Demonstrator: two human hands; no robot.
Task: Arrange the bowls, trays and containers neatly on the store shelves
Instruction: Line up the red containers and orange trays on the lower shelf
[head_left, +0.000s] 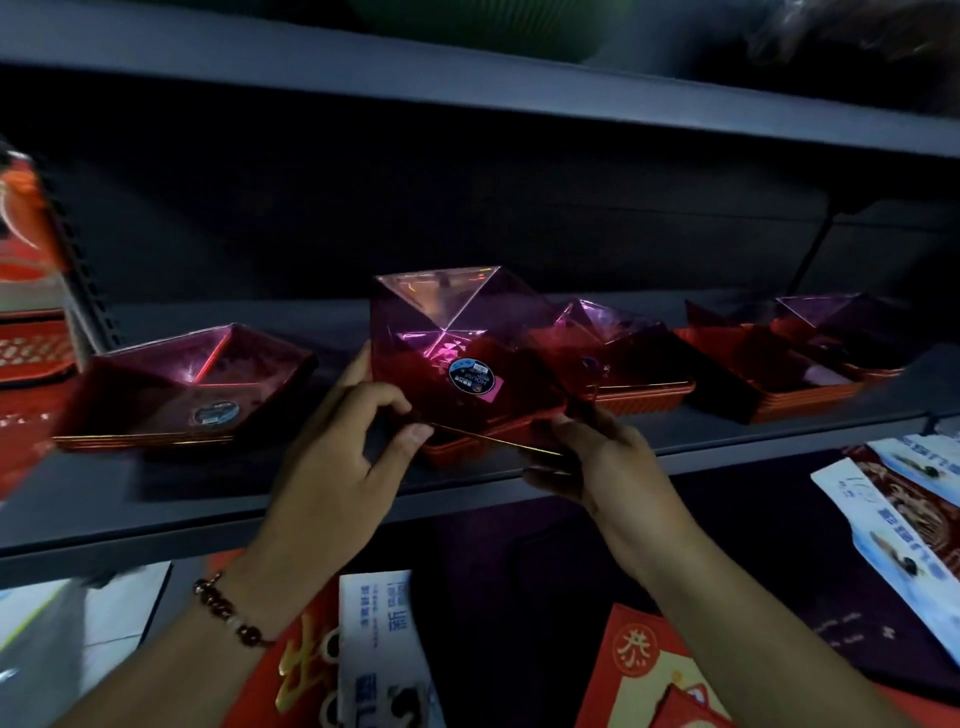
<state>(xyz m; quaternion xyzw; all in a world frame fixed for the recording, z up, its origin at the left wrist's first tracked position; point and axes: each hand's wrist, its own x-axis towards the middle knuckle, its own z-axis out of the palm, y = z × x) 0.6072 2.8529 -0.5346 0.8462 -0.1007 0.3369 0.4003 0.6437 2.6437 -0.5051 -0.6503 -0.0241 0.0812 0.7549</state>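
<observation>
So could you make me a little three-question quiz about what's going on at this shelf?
1. True or false: both hands hold the pink container in the middle of the shelf.
2. Which wrist wears the beaded bracelet? A) left B) right
3. What round thing sits on the held container's front?

Key: 1. True: left hand and right hand grip its lower front edge. 2. A. 3. A sticker label.

head cam | faces forward, slightly down | close to grey shelf (208, 499) | single view
</observation>
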